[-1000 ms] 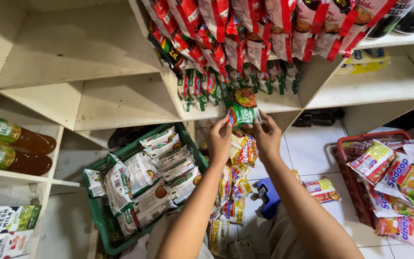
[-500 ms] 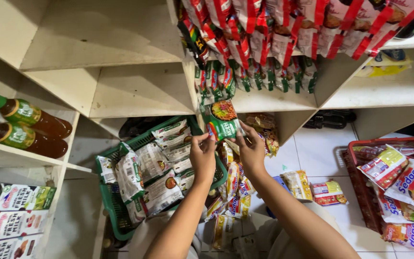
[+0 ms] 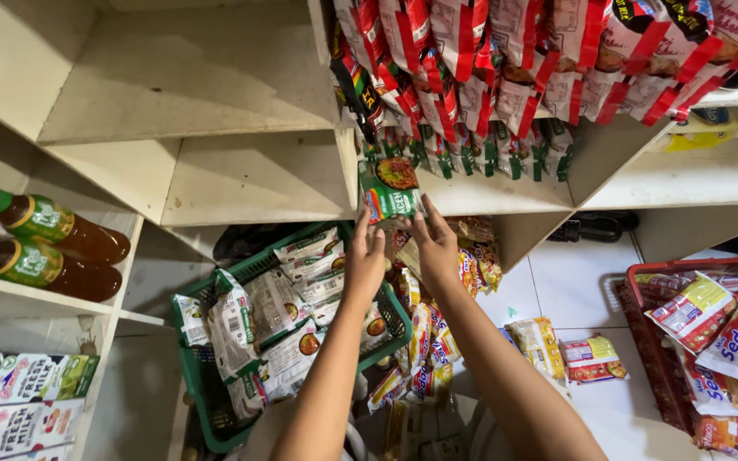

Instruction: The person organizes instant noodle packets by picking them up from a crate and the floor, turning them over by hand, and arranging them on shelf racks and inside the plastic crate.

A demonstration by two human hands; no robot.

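A: Where's the green noodle packet (image 3: 390, 189)?
B: Pinched between left hand (image 3: 366, 256) and right hand (image 3: 436, 246), at the white shelf (image 3: 506, 189) edge, not yet on it.
A: What's left?
B: At seven o'clock, a green basket (image 3: 215, 418) full of packets; at four o'clock, a red basket (image 3: 642, 316) likewise.

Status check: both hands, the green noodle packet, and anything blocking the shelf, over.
Left hand and right hand both pinch green noodle packet at white shelf edge. Row of green-edged packets stands behind it.
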